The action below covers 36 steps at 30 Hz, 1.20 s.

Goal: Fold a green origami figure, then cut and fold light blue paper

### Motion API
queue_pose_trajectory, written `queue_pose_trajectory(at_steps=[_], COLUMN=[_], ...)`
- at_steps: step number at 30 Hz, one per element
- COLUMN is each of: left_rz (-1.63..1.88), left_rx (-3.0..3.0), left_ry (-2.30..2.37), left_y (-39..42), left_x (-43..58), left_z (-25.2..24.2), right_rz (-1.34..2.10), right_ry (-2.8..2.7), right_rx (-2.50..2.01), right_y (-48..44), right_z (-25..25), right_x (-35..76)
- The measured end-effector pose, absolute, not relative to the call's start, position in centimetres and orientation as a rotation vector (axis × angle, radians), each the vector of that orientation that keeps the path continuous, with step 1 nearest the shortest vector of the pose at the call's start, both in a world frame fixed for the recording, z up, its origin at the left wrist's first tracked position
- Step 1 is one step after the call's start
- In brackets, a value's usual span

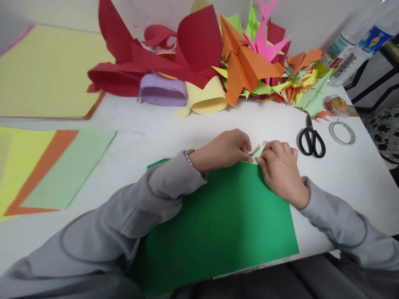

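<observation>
A small pale green folded paper piece (258,153) sits at the far edge of a big dark green sheet (224,224) on the white table (174,133). My left hand (224,149) pinches the piece from the left, fingers closed on it. From the right, my right hand (280,172) presses down on it with curled fingers. Both hands hide most of the piece. Grey sleeves cover both arms, and a watch band shows at my left wrist.
Black scissors (311,141) and a tape roll (342,133) lie to the right. A heap of folded coloured paper shapes (249,62) and curled sheets (174,62) fills the back. Flat coloured sheets (46,166) lie left. Plastic bottles (355,45) stand far right.
</observation>
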<state>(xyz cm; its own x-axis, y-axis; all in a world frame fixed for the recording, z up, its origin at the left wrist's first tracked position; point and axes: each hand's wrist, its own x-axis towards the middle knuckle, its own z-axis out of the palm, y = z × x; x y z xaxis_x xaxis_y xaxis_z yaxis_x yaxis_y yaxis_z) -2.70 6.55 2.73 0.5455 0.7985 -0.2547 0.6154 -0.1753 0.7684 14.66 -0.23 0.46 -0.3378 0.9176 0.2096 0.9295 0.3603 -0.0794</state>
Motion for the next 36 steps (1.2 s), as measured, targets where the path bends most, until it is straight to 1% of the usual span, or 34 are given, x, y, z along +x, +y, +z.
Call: queue_pose_trajectory(at_steps=[7,17,25,27,32,36], left_rz=[0.264,0.266,0.288,0.325,0.468,0.384], left_rx=[1.768,2.038,2.108,2.246,2.858,3.066], left_ry=[1.165,1.281,1.276,1.282,1.244,1.176], left_y=[6.3,5.3,4.9,4.2,0.8,-1.2], left_x=[-2.7,-2.6,-2.8,-2.8,-2.6,-2.4], left_z=[3.0,2.9,2.5,2.3,1.3,0.6], right_rz=[-0.049,-0.073,-0.043,-0.025,0.022,0.089], right_ry=[-2.35,-2.383,-2.32,-2.323,-2.312,-2.306], right_rx=[-1.666,-1.754,-1.768,-1.77,-1.774,-1.746], right_y=[-0.2,-0.3,-0.1,-0.1,-0.1,0.2], right_z=[0.2,0.3,0.4,0.5,0.6,0.6], right_x=[14.9,14.2,14.9,14.9,14.9,15.4])
